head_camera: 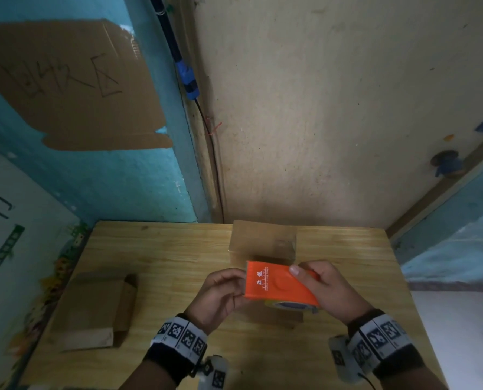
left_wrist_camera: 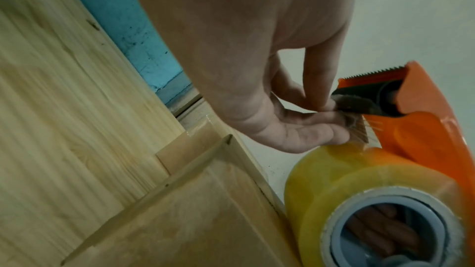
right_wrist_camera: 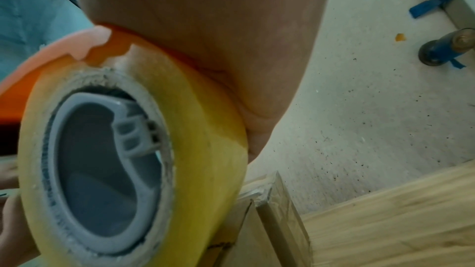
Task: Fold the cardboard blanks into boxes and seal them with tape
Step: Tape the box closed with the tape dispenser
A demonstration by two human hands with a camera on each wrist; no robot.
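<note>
An orange tape dispenser [head_camera: 279, 284] with a yellowish clear tape roll [left_wrist_camera: 359, 194] hangs above the middle of the wooden table [head_camera: 164, 249]. My right hand [head_camera: 327, 288] grips its far side, thumb on top. My left hand [head_camera: 223, 294] pinches the loose tape end [left_wrist_camera: 356, 129] just below the serrated blade [left_wrist_camera: 372, 71]. Under the dispenser lies a cardboard box [head_camera: 263, 240], partly taped. The roll [right_wrist_camera: 133, 149] fills the right wrist view. A flat cardboard blank [head_camera: 94, 308] lies at the table's left.
The table stands against a beige wall [head_camera: 333, 108] and a blue wall [head_camera: 122, 178]. A cardboard sign [head_camera: 71, 85] with handwriting hangs at the upper left. A black cable [head_camera: 206, 122] runs down the corner. A blue fitting [head_camera: 445, 161] sticks out at right.
</note>
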